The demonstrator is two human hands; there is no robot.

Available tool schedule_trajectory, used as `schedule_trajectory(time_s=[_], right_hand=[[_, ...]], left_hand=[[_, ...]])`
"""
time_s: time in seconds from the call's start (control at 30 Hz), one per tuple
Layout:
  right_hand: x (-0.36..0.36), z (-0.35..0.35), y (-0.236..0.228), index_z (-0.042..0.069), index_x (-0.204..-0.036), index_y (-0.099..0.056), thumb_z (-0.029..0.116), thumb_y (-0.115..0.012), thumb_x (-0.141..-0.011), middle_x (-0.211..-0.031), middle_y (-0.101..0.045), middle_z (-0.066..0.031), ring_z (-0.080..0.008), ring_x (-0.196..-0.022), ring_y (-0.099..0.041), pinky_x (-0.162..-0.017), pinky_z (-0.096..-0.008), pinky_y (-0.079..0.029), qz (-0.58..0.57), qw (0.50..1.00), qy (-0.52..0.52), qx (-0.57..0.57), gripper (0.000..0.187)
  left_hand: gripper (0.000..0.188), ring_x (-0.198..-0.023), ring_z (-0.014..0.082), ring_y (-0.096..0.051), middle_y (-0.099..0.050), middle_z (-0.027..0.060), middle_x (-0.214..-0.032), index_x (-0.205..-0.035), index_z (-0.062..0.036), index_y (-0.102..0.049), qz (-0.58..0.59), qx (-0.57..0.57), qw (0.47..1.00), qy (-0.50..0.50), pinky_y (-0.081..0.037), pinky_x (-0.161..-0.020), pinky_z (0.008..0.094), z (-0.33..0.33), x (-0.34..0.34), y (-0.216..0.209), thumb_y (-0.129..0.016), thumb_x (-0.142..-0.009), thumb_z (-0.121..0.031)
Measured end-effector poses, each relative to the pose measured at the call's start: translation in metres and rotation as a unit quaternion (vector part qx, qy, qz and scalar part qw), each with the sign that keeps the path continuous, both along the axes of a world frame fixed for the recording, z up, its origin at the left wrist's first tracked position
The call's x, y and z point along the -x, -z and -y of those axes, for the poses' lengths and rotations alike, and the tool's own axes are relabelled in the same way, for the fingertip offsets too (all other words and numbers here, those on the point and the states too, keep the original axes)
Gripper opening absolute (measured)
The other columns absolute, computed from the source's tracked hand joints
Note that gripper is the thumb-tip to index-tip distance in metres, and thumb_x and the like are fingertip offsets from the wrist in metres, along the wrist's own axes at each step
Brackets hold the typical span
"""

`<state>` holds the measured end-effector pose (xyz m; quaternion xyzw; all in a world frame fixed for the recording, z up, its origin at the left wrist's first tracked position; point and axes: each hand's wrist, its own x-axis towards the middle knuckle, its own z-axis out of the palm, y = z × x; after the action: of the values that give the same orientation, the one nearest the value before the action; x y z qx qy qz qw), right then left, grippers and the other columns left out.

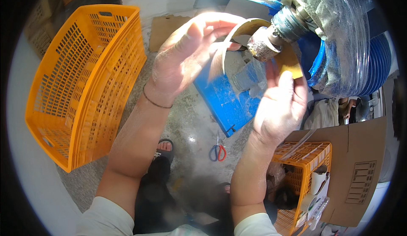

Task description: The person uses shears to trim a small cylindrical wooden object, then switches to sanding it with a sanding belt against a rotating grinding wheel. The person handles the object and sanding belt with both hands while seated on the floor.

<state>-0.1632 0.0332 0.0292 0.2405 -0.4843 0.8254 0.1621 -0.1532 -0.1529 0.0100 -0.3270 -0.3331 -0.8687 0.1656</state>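
A curved, tan, hoop-like piece (291, 61) is held up around a dusty sanding drum (263, 45). The drum sits in the metal chuck (290, 24) of a machine at the upper right. My left hand (182, 51) closes its fingers on the hoop's left side. On the lower right edge, my right hand (280, 106) pinches the same piece, thumb on the near face. The drum lies inside the curve; whether it touches the inner wall I cannot tell. Pale dust coats my hands and forearms.
Stacked orange crates (108, 83) stand at the left. Below the hands is a blue board (229, 108), with scissors (218, 151) on the floor. A ribbed blue hose (377, 64) and clear plastic sheeting (345, 36) hang right. Another orange crate (307, 151) adjoins cardboard (360, 168).
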Motion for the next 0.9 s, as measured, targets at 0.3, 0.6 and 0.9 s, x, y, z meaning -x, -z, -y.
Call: schedule_trajectory(time_s=[0.3, 0.6, 0.9], right_hand=[[0.0, 0.021, 0.009, -0.009, -0.133, -0.05, 0.009, -0.058, -0.099, -0.125, -0.064, -0.0165, -0.0193, -0.112, -0.061, -0.1, -0.0332, -0.047, -0.062, 0.996, 0.028, -0.059, 0.039], [-0.001, 0.013, 0.016, -0.005, -0.134, -0.058, 0.007, -0.061, -0.098, -0.127, -0.06, -0.0145, -0.0191, -0.113, -0.059, -0.099, -0.0316, -0.045, -0.094, 0.969, 0.13, -0.189, 0.038], [0.025, 0.018, 0.012, -0.006, -0.133, -0.053, 0.004, -0.063, -0.093, -0.12, -0.064, -0.0163, -0.0208, -0.109, -0.064, -0.097, -0.0351, -0.054, -0.047, 0.997, 0.007, -0.063, 0.042]], left_hand=[[0.046, -0.086, 0.0092, -0.058, -0.064, 0.0074, -0.113, -0.126, 0.0035, -0.061, 0.144, 0.07, 0.976, -0.147, -0.051, -0.079, 0.0227, -0.034, 0.002, -0.01, -0.076, -0.083, 0.002], [0.044, -0.092, 0.01, -0.057, -0.063, 0.005, -0.108, -0.124, 0.0003, -0.063, 0.106, 0.169, 0.933, -0.299, -0.049, -0.083, 0.0244, -0.048, 0.009, -0.008, -0.079, -0.084, -0.008], [0.048, -0.106, 0.0145, -0.058, -0.061, 0.007, -0.117, -0.129, 0.0002, -0.058, 0.116, 0.084, 0.961, -0.238, -0.047, -0.097, 0.0304, -0.058, 0.01, -0.001, -0.077, -0.086, -0.008]])
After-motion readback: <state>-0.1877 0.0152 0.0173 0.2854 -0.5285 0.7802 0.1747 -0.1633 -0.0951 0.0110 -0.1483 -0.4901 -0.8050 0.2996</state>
